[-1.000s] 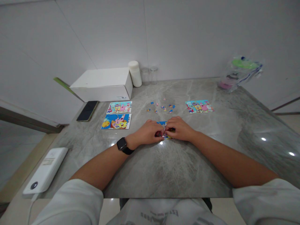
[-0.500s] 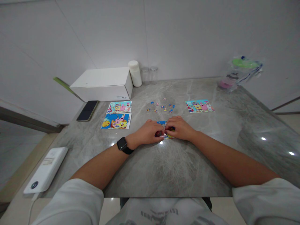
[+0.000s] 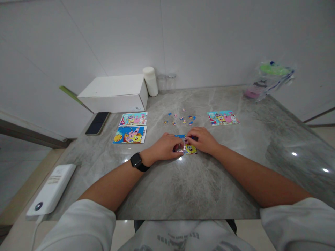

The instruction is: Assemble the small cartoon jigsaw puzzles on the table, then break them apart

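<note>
A small cartoon jigsaw puzzle (image 3: 191, 149) with a blue and yellow picture lies flat on the table in front of me. My left hand (image 3: 169, 146) is curled around its left side, thumb near the lower edge and fingers near the upper one. Over the upper middle of the puzzle, my right hand (image 3: 203, 140) has thumb and fingertips pinched together; whatever is between them is too small to make out. Loose puzzle pieces (image 3: 181, 119), several of them, are scattered just beyond my hands.
Two cartoon picture cards (image 3: 133, 119) (image 3: 130, 135) lie to the left, and another card (image 3: 223, 118) to the right. Further left are a phone (image 3: 98, 123) and a white power bank (image 3: 52, 189). A white box (image 3: 112, 94), white bottle (image 3: 150, 82), glasses (image 3: 166, 84) and bagged cup (image 3: 259, 85) stand behind.
My right hand has shifted slightly right and up, uncovering more of the puzzle's yellow right part. My left hand stays at the puzzle's left side.
</note>
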`<move>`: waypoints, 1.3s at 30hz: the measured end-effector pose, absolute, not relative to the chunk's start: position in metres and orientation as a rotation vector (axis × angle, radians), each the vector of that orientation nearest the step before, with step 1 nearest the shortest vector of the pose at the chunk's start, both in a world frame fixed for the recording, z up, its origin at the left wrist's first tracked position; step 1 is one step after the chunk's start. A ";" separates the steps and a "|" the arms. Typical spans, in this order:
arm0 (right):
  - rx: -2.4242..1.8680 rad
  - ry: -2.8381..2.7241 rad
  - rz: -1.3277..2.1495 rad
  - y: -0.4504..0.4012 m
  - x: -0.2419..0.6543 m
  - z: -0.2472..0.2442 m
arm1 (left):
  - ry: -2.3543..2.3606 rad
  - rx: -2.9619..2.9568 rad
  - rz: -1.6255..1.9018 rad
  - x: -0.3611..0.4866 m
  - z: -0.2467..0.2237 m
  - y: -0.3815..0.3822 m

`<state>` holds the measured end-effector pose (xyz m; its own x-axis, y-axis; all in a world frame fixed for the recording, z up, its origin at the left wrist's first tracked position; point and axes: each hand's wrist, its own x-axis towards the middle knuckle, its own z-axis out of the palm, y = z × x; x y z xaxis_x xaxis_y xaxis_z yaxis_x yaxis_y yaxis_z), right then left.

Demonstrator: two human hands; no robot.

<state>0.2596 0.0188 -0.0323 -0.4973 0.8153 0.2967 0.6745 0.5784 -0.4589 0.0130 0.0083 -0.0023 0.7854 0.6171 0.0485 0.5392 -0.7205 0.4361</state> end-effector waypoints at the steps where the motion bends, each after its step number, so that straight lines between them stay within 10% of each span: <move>1: -1.177 -2.342 0.385 0.019 0.260 -0.032 | 0.883 2.574 0.274 0.013 -0.003 0.008; 39: -1.224 -2.631 0.287 -0.004 0.247 -0.014 | 0.994 2.625 0.212 0.013 -0.003 0.009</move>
<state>0.2467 -0.0044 -0.0137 -0.6267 0.7700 0.1202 0.7259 0.6329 -0.2693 0.0132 0.0089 -0.0028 0.7461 0.6654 0.0234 0.6170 -0.7042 0.3515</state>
